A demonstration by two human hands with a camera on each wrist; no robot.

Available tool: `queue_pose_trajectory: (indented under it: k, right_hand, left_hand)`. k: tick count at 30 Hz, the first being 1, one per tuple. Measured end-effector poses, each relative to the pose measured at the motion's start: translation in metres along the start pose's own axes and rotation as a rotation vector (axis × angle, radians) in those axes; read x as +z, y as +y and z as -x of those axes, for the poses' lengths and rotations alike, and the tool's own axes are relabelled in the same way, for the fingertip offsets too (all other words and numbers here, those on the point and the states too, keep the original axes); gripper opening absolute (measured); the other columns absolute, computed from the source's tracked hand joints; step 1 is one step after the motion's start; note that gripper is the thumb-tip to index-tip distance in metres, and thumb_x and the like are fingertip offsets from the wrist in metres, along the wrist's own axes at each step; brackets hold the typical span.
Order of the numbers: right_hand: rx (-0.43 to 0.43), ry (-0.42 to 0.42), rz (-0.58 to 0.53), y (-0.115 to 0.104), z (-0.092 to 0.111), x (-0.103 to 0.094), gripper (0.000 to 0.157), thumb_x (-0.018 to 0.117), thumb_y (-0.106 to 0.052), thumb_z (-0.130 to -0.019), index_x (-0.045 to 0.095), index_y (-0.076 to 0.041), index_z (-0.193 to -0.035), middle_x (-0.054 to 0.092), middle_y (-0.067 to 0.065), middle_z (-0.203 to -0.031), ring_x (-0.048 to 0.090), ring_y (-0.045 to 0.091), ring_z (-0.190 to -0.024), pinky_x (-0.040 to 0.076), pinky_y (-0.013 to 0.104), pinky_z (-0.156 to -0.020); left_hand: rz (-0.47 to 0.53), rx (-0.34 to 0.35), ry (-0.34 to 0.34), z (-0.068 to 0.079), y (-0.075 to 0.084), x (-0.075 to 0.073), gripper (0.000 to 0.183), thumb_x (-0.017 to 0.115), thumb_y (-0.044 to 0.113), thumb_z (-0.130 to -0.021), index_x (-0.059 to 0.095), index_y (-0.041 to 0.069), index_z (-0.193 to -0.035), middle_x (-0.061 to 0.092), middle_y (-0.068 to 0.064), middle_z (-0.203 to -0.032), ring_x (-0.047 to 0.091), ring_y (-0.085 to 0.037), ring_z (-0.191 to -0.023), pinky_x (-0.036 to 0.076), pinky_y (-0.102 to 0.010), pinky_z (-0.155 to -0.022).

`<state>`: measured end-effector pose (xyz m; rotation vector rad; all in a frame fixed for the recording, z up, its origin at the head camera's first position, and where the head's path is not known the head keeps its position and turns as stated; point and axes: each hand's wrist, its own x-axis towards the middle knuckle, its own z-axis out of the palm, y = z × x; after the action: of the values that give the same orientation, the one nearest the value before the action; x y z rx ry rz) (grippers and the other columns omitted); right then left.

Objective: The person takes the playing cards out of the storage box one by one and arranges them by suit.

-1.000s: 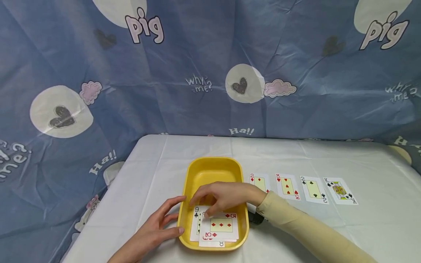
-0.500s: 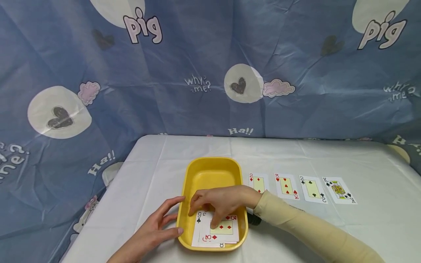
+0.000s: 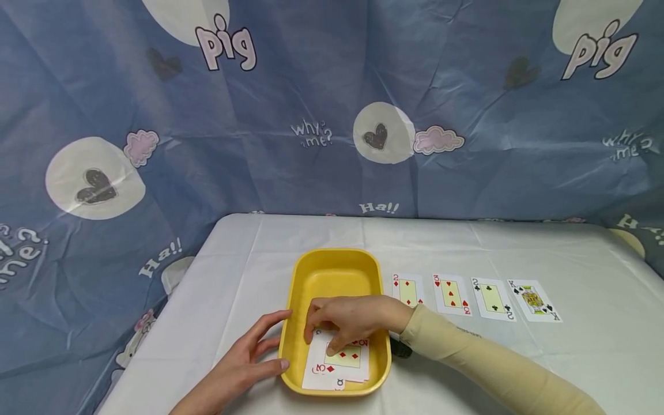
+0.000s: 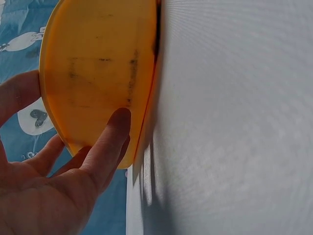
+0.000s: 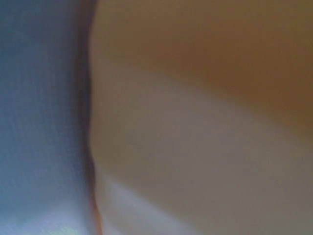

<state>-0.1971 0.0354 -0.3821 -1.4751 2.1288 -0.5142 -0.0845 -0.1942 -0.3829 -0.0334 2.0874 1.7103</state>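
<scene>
Several playing cards (image 3: 334, 369), with a three of diamonds on top, lie piled in the near half of a yellow tray (image 3: 337, 253). My right hand (image 3: 350, 317) reaches over the tray's right rim; its thumb sits on the top card and its curled fingers hold the pile's far left edge. Part of the pile is hidden under it. At the tray's left side, the fairly straight fingers of my left hand (image 3: 254, 354) touch the rim and outer wall. The left wrist view shows this wall up close. Blur fills the right wrist view.
To the tray's right, a row of face-up cards holds a two of diamonds (image 3: 407, 288), a three of hearts (image 3: 451, 294), a two of clubs (image 3: 493, 298) and a king of spades (image 3: 534, 301). White cloth (image 3: 249, 253) covers the table; a blue printed curtain (image 3: 311, 86) hangs behind.
The cards in the tray have shifted and turned slightly under my right hand, and the nine of clubs at their left is now mostly covered. My left hand has stayed on the tray.
</scene>
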Motion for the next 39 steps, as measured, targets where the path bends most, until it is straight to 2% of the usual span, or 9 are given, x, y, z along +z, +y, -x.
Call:
queue_pose_trajectory:
  k: [9,15,18,25,29,33,39]
  right_hand:
    - [0.043,0.021,0.04,-0.0022,-0.0003,0.0001,0.02,0.078,-0.02,-0.086,0.062,-0.023,-0.098,0.049,-0.008,-0.098,0.047,0.004,-0.085,0.038,0.016,-0.076]
    - [0.049,0.041,0.082,-0.0008,0.0004,-0.0006,0.021,0.078,-0.022,-0.086,0.059,-0.024,-0.095,0.049,-0.01,-0.095,0.044,0.006,-0.092,0.037,0.018,-0.08]
    - [0.044,0.053,0.059,0.0002,0.0003,-0.0005,0.022,0.078,-0.022,-0.086,0.058,-0.024,-0.095,0.05,-0.01,-0.093,0.046,0.006,-0.09,0.037,0.019,-0.079]
    - [0.05,0.107,-0.045,0.0002,0.0001,-0.0013,0.021,0.077,-0.024,-0.085,0.06,-0.023,-0.097,0.054,-0.012,-0.082,0.05,0.002,-0.072,0.041,0.017,-0.067]
    - [0.045,0.144,-0.051,0.0004,0.0003,-0.0023,0.022,0.077,-0.02,-0.085,0.065,-0.022,-0.103,0.057,-0.014,-0.088,0.05,0.004,-0.077,0.041,0.018,-0.071]
    - [0.053,0.142,-0.026,0.0004,0.001,-0.0026,0.024,0.074,-0.013,-0.088,0.068,-0.023,-0.11,0.059,-0.016,-0.1,0.051,0.004,-0.086,0.042,0.018,-0.08]
    - [0.064,0.137,0.008,0.0003,0.0009,-0.0024,0.022,0.073,-0.008,-0.089,0.068,-0.024,-0.103,0.057,-0.015,-0.097,0.052,0.005,-0.089,0.042,0.018,-0.083]
  left_hand:
    - [-0.011,-0.011,0.031,-0.0001,0.0,0.0019,0.072,0.077,0.022,-0.085,0.041,0.026,-0.147,0.025,-0.012,-0.158,0.05,-0.029,-0.128,0.044,-0.053,-0.098]
    - [-0.003,-0.001,0.026,0.0001,-0.0004,0.0017,0.072,0.077,0.021,-0.086,0.041,0.026,-0.148,0.024,-0.011,-0.158,0.049,-0.03,-0.128,0.04,-0.056,-0.101]
    - [-0.009,0.0,0.025,-0.0002,-0.0007,0.0012,0.072,0.077,0.022,-0.086,0.04,0.027,-0.148,0.024,-0.012,-0.158,0.05,-0.029,-0.128,0.04,-0.057,-0.101]
    - [-0.005,0.001,0.022,-0.0005,-0.0005,0.0011,0.071,0.077,0.022,-0.086,0.041,0.027,-0.147,0.023,-0.011,-0.158,0.05,-0.028,-0.127,0.039,-0.056,-0.101]
    - [-0.015,0.0,0.036,-0.0004,0.0005,0.0019,0.071,0.078,0.022,-0.085,0.042,0.027,-0.147,0.024,-0.01,-0.158,0.051,-0.028,-0.127,0.038,-0.059,-0.101]
    - [-0.012,-0.001,0.036,-0.0001,0.0008,0.0021,0.071,0.078,0.023,-0.085,0.042,0.026,-0.146,0.024,-0.01,-0.158,0.05,-0.028,-0.127,0.037,-0.06,-0.101]
    - [-0.01,-0.007,0.037,-0.0005,0.0,0.0024,0.072,0.079,0.023,-0.084,0.042,0.026,-0.147,0.024,-0.012,-0.158,0.051,-0.029,-0.127,0.039,-0.058,-0.101]
